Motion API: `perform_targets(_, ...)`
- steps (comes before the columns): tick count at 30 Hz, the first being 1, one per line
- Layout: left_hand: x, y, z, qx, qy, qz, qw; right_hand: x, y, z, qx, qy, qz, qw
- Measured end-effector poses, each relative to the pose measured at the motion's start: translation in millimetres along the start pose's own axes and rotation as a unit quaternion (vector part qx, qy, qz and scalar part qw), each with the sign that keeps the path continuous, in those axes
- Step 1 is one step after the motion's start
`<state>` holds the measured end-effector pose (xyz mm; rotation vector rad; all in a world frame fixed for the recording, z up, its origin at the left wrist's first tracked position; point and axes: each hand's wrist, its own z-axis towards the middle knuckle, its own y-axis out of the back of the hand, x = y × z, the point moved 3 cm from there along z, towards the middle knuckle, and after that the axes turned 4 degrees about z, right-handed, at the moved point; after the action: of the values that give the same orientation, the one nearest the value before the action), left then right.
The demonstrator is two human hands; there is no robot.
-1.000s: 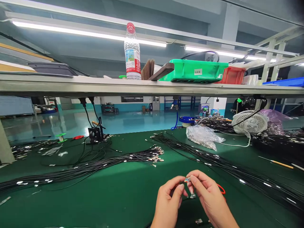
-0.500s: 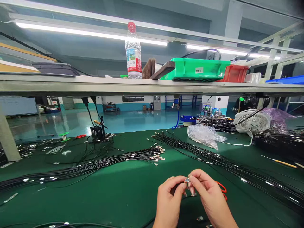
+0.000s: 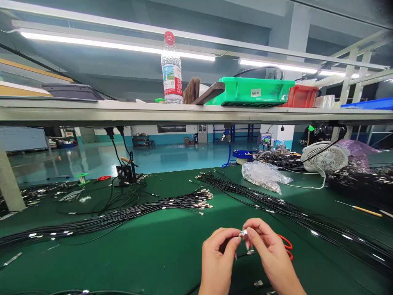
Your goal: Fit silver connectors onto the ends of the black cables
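Note:
Between my fingertips is a small silvery cable connector (image 3: 243,233). My left hand (image 3: 217,258) pinches it from the left with thumb and forefinger. On the other side, my right hand (image 3: 272,254) grips its right end between thumb and fingers. A second connector (image 3: 251,252) on a black cable shows just below the hands, and a third connector (image 3: 258,283) lies lower on the green mat (image 3: 147,258). Red looped handles (image 3: 288,246) stick out from behind my right hand; the rest of that tool is hidden.
A bundle of black cables (image 3: 123,215) runs left, another bundle (image 3: 260,198) runs right. Beyond lie a clear plastic bag (image 3: 265,176), a white fan (image 3: 325,157) and a thin wooden-handled tool (image 3: 367,210). Overhead, a shelf (image 3: 138,114) carries a bottle (image 3: 172,73) and a green bin (image 3: 256,91).
The connector has turned slightly between my fingers, so more of its bright face shows. Both hands keep their hold almost in place.

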<state>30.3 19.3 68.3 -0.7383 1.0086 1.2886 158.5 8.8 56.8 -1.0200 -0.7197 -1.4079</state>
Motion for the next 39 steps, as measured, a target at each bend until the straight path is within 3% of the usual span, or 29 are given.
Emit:
perform_targets(5,4.3,-4.1,0.0,0.054,0.054,-0.005,0.997,3.6,3.7,-1.5,-0.004,0.044,-0.108,0.993)
perform_targets(9,7.6,-12.5,-1.5,0.129,0.144,-0.115,0.974,0.0,5.1,0.2,-0.008,0.004,-0.104,0.995)
perform_targets(18,4.2,-16.9,-3.2,0.163,0.189,-0.227,0.941,-6.8,2.3,3.1,-0.011,-0.047,-0.036,0.998)
perform_targets(23,-1.7,-14.4,-2.9,0.181,0.196,-0.238,0.934,-3.5,1.9,3.0,-0.002,-0.012,-0.042,0.999)
perform_targets(26,-3.2,-11.9,-1.9,0.171,0.19,-0.213,0.943,-1.1,3.7,3.1,0.009,0.009,-0.06,0.998)
perform_targets(32,5.5,-4.7,3.7,0.063,0.175,-0.166,0.969,1.5,5.4,2.9,0.026,0.018,-0.123,0.992)
perform_targets(39,6.1,-3.9,4.0,0.055,0.158,-0.166,0.972,-2.4,5.5,1.8,0.032,0.008,-0.104,0.994)
